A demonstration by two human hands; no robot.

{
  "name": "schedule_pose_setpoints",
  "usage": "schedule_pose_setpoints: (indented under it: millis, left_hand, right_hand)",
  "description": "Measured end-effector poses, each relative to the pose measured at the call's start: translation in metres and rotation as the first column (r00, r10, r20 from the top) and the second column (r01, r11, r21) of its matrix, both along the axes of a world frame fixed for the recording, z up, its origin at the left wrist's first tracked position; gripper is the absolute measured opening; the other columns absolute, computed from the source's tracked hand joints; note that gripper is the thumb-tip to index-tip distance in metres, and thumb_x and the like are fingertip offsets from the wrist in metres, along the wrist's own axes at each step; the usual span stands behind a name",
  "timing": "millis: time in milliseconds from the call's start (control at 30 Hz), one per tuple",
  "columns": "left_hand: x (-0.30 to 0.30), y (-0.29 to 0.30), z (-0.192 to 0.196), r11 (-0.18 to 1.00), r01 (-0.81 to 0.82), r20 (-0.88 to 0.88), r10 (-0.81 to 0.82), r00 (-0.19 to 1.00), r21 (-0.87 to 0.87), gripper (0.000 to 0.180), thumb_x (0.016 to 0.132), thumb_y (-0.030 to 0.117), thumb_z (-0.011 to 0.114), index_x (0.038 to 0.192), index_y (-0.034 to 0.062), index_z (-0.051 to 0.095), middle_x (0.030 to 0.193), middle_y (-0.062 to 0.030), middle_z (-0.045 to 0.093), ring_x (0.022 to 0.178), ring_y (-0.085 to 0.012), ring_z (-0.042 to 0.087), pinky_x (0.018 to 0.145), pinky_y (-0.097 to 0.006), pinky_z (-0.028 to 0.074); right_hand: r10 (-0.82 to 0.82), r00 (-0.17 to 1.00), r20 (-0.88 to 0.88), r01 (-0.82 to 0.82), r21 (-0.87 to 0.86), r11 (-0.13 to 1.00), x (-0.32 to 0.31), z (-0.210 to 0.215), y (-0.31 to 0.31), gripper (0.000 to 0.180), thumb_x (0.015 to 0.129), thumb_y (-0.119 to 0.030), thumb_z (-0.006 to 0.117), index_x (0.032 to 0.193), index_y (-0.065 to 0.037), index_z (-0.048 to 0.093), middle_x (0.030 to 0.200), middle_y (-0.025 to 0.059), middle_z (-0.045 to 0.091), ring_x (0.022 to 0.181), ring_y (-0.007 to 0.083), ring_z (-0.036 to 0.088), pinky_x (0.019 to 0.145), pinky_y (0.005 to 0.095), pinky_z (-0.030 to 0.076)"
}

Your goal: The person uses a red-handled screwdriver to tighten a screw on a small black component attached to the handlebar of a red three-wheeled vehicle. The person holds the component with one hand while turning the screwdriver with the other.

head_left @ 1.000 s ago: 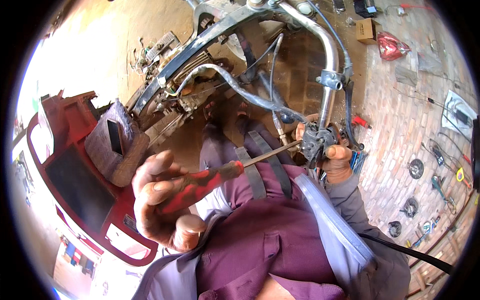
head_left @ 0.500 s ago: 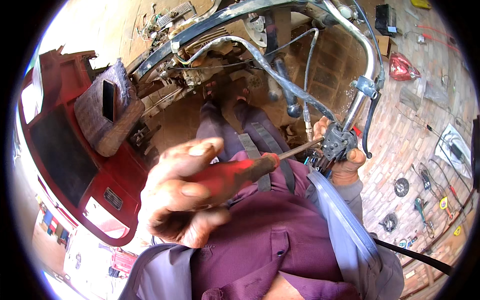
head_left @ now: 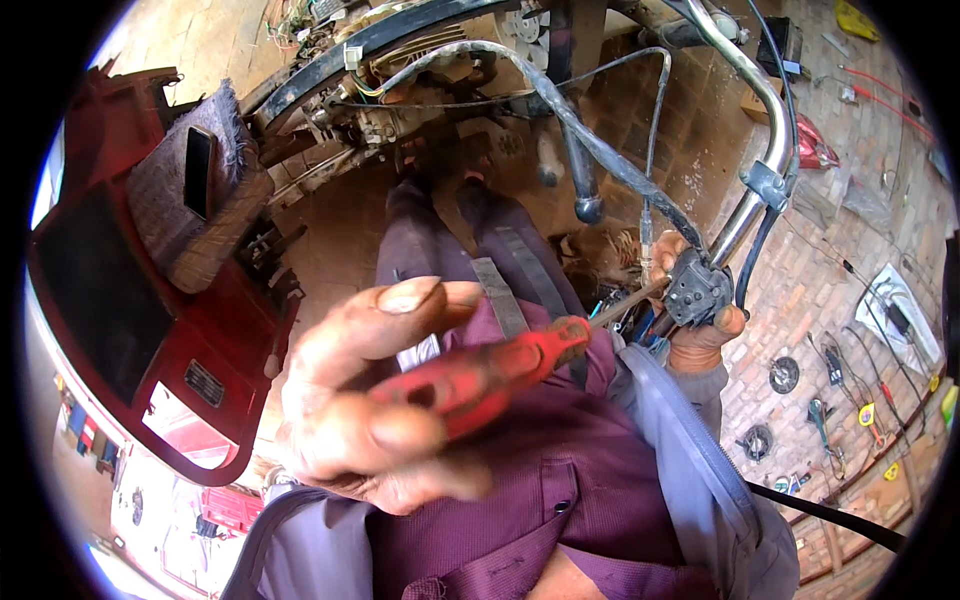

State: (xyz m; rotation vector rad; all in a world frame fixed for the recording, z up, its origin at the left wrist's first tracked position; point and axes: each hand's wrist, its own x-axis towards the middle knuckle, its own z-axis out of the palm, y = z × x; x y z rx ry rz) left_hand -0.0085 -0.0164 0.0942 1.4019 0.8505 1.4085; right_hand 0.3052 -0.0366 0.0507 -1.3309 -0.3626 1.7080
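Close up, the left hand fills the middle of the view, its fingers curled tight around the red plastic handle of a long screwdriver. Beyond those fingers the thin metal shaft runs up and to the right, and its tip meets a black plastic switch housing clamped on a curved chrome handlebar. The right hand cups that housing from below, fingers wrapped around it and thumb on its left side. Above the right fingers, grey and black cables loop from the bar toward a stripped motorcycle frame. Left of the left fingers lies a red body panel. Right of the right fingers, small tools are scattered on the brick floor.
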Motion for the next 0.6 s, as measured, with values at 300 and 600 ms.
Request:
schedule_pose_setpoints:
  millis: [300,600]
  left_hand:
    - [-0.005,0.001,-0.004,0.995,0.095,0.150,-0.095,0.984,0.005,0.036,0.084,0.003,0.066,0.115,0.0114,0.050,0.108,-0.0111,0.052,0.093,-0.0274,0.056,0.080,-0.038,0.053]
    - [-0.017,0.006,-0.008,0.984,0.110,0.012,-0.113,0.994,0.136,0.032,0.076,0.011,0.074,0.108,0.0098,0.066,0.116,-0.0138,0.065,0.106,-0.0196,0.062,0.081,-0.034,0.053]
  right_hand:
    - [-0.006,0.999,-0.041,0.006,0.008,1.000,0.006,0.001,-0.001,0.092,0.048,-0.046,0.083,0.115,0.006,0.048,0.097,0.0107,0.049,0.085,0.0199,0.059,0.058,0.0240,0.053]
    - [-0.039,0.990,-0.139,0.044,0.034,0.998,0.002,0.001,-0.007,0.090,0.050,-0.042,0.085,0.115,0.006,0.047,0.098,0.0122,0.048,0.089,0.0225,0.060,0.061,0.0263,0.055]
